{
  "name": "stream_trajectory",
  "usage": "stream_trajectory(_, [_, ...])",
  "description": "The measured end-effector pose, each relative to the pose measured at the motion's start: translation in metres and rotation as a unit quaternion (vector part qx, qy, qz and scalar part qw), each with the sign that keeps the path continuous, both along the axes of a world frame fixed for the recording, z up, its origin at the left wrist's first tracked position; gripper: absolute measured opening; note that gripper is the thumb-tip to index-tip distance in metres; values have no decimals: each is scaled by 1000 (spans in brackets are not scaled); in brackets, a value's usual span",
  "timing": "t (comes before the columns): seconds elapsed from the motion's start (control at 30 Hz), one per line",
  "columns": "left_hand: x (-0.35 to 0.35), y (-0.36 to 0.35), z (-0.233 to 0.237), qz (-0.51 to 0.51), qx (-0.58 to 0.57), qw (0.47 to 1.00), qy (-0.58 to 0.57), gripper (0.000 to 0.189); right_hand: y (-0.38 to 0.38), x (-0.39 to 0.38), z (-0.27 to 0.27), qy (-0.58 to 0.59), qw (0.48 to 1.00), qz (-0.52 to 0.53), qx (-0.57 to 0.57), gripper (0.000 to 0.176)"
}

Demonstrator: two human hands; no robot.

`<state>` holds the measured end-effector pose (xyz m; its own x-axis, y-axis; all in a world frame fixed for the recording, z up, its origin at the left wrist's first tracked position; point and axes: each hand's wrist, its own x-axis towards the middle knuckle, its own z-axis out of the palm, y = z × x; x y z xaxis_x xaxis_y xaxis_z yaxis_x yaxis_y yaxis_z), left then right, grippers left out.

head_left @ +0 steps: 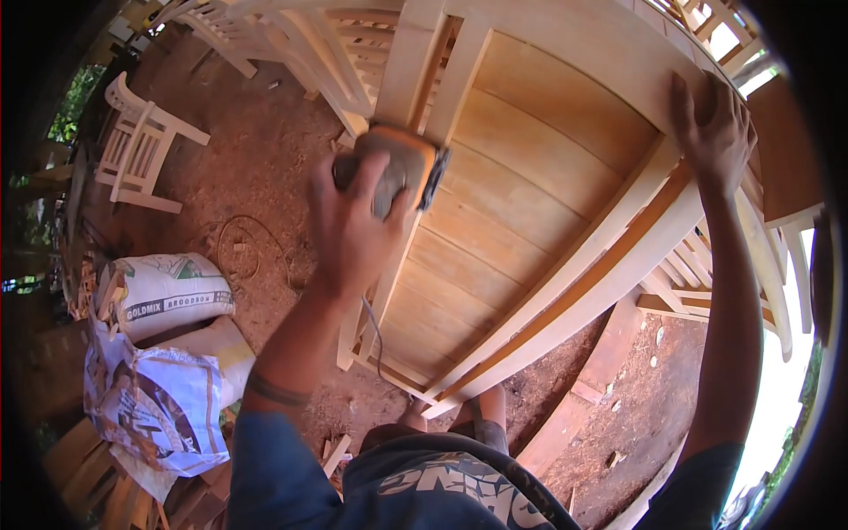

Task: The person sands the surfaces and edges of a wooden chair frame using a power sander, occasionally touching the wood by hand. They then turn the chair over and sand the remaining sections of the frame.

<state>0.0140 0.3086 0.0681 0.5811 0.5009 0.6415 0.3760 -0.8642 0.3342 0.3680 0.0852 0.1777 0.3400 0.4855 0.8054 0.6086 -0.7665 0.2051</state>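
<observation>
Left hand (353, 240): grip half-spread, fingers and thumb wrapped over the sander (408, 163), firm hold, some blur. Sander sits at the left edge of the wooden frame (583, 40), upper part, beside the slatted panel (521, 177). Right hand (715, 137): grip curled over the frame's upper right corner, thumb apart from fingers, no tool in it. Cord (375, 331) hangs below the left wrist, near the frame's lower left edge.

Containers: white sack (172, 300) marked GOLDMIX BROODSOW, bulging, on its side, contents can't be seen. Purple-white bag (155, 406) just below it, also full-looking, contents can't tell. Both left of the frame. Chair-like piece (146, 155) on the dirt floor (252, 159), well apart from the frame's left edge.
</observation>
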Motion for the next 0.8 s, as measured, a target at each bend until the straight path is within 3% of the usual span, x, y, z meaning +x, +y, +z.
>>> stream_trajectory(0.1, [42,15,49,16,2,1000,-12,53,-1,0,1,0,1000,11,0,61])
stream_trajectory(0.27, [70,20,83,38,14,999,3,53,-4,8,-1,-15,1000,6,-9,64])
stream_trajectory(0.37, [46,12,55,1,29,1000,-8,53,-3,6,1,-9,1000,-8,-22,72])
stream_trajectory(0.57, [-36,-11,-28,-50,12,997,61,53,-5,13,-3,15,1000,-4,-13,68])
stream_trajectory(0.67, [-38,-10,-30,-65,22,996,59,54,-4,12,-2,1,1000,-2,-15,67])
stream_trajectory(0.8, [23,11,26,-26,50,998,4,54,-3,8,1,9,999,-30,-31,73])
